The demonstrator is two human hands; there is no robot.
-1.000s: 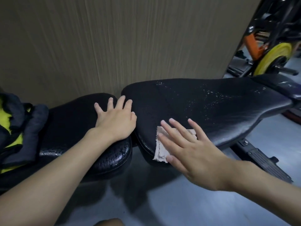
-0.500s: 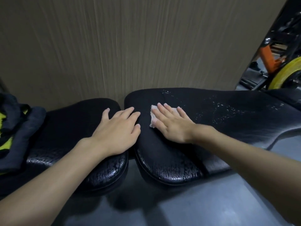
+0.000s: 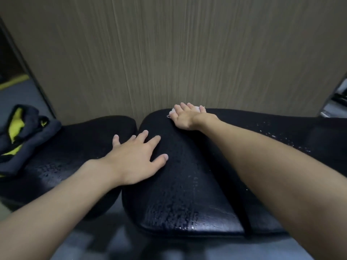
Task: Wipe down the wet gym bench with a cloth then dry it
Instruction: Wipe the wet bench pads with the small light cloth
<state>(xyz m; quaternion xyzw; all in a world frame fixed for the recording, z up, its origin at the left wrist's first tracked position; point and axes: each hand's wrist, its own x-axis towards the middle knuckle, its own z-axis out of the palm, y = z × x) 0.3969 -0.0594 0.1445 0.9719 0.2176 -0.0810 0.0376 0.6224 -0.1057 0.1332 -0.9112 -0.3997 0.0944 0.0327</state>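
Observation:
The black padded gym bench has a long back pad [image 3: 187, 184] at centre and right and a seat pad [image 3: 75, 147] at left. Water beads shine on both pads, thickest toward the right end [image 3: 293, 141]. My right hand [image 3: 185, 117] lies flat at the back pad's far edge, by the wall, pressing a small pale pink cloth [image 3: 197, 109]; only the cloth's edges show past my fingers. My left hand [image 3: 137, 156] rests palm down with spread fingers across the gap between the two pads and holds nothing.
A wood-grain wall panel [image 3: 187, 53] rises directly behind the bench. A dark and yellow bundle of fabric [image 3: 20, 136] lies on the seat pad's left end. Grey floor [image 3: 122, 246] shows below the pads. Gym equipment peeks in at the right edge [image 3: 338, 102].
My right hand has slid the cloth from the back pad's near edge across it to the far edge by the wall. My left hand shifted slightly right, onto the gap.

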